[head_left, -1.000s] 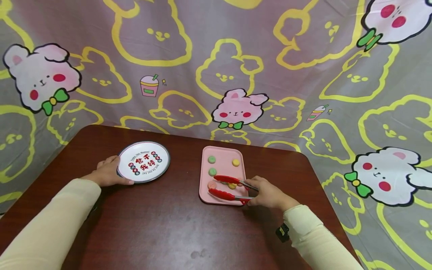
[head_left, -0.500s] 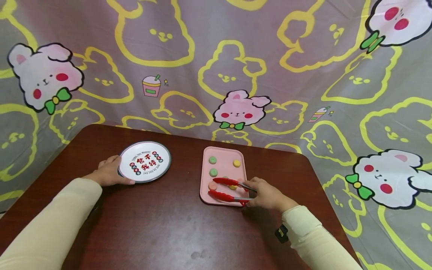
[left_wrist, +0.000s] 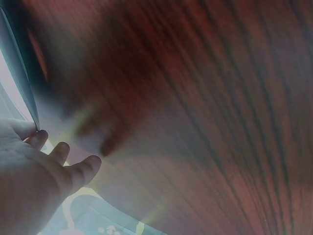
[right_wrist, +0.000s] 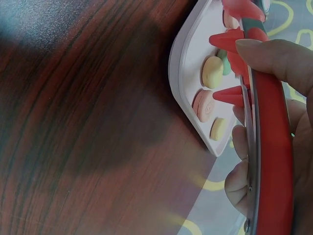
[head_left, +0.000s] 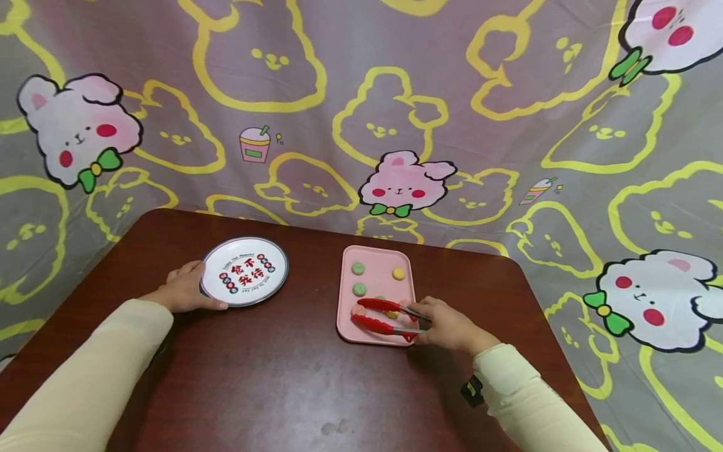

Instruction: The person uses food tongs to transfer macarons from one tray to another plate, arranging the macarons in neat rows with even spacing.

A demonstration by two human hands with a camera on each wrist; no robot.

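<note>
My left hand [head_left: 183, 289] grips the left rim of a round white plate [head_left: 271, 285] printed with red characters, its thumb along the near edge. In the left wrist view the fingers lie beside the plate's rim [left_wrist: 19, 63], low over the table. My right hand [head_left: 446, 323] holds red-tipped metal tongs [head_left: 377, 324] over a pink tray [head_left: 375, 254]. The tongs' two tips are slightly apart, close over a pink macaron [head_left: 357, 310] that they partly cover. Green macarons [head_left: 359, 289] and a yellow macaron [head_left: 398, 274] lie farther back; the right wrist view shows another pink macaron [right_wrist: 203, 105].
The plate and tray stand apart on a dark brown wooden table [head_left: 254, 376]. Behind it and along both sides hangs a cartoon-printed curtain [head_left: 316, 113]. A small black device [head_left: 472, 390] sits under my right wrist.
The tongs' tips have drawn closer together around the pink macaron. The head view has shifted a little; the left hand and the plate keep their places on the table.
</note>
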